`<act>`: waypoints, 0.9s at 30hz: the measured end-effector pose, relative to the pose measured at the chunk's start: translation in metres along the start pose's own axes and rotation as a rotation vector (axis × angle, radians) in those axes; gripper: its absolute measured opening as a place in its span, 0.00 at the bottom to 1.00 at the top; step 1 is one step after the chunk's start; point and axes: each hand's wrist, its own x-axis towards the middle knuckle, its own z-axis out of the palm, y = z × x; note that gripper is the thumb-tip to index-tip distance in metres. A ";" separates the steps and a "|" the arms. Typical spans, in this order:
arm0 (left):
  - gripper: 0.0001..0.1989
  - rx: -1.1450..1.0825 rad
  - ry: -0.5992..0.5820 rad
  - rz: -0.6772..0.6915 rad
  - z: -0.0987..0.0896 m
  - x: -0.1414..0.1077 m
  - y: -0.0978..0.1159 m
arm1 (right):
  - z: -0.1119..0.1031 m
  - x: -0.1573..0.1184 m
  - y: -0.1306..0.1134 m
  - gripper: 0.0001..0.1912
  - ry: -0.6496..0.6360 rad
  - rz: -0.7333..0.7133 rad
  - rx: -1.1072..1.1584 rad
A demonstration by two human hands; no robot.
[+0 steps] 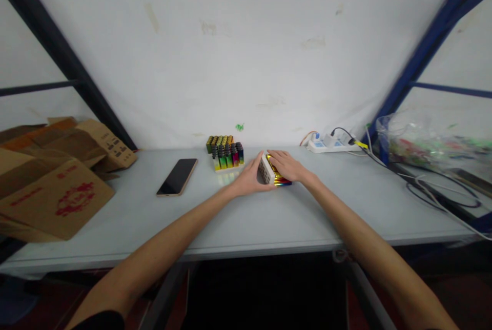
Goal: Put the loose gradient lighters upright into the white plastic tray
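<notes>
Near the middle of the table, my left hand (250,180) grips a white tray (268,170) that is tipped on its side, thumb at the near end and fingers at the far end. Shiny gold and multicoloured lighters (282,182) lie against the tray's right side, and my right hand (286,166) rests over them with its fingers pressed together. Just left of my hands stands a group of coloured lighters (228,157) upright in a tray, with a row of yellow-green lighters (219,142) behind it.
A phone (177,177) lies left of the lighters. Opened cardboard boxes (61,199) fill the table's left end. A power strip (331,145) with cables sits by the wall at right, beside a clear plastic bag (426,138). Blue frame posts (423,48) stand behind.
</notes>
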 end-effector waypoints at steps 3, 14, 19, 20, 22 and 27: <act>0.67 0.004 -0.001 -0.014 0.001 0.000 0.000 | -0.004 -0.005 0.001 0.22 -0.033 0.020 -0.030; 0.67 0.033 0.009 -0.011 0.002 -0.001 -0.002 | -0.003 -0.008 0.005 0.22 -0.025 0.027 -0.042; 0.67 0.035 -0.003 -0.032 0.000 -0.002 0.000 | 0.000 -0.012 0.015 0.25 -0.015 0.081 0.114; 0.67 0.035 -0.007 -0.035 0.000 -0.002 0.001 | 0.000 -0.012 0.016 0.26 -0.001 0.106 0.177; 0.67 0.030 -0.011 -0.039 -0.001 -0.002 0.003 | 0.001 -0.013 0.017 0.28 0.035 0.165 0.317; 0.68 0.020 -0.010 -0.029 -0.002 -0.002 0.004 | 0.003 -0.015 0.019 0.33 0.090 0.242 0.574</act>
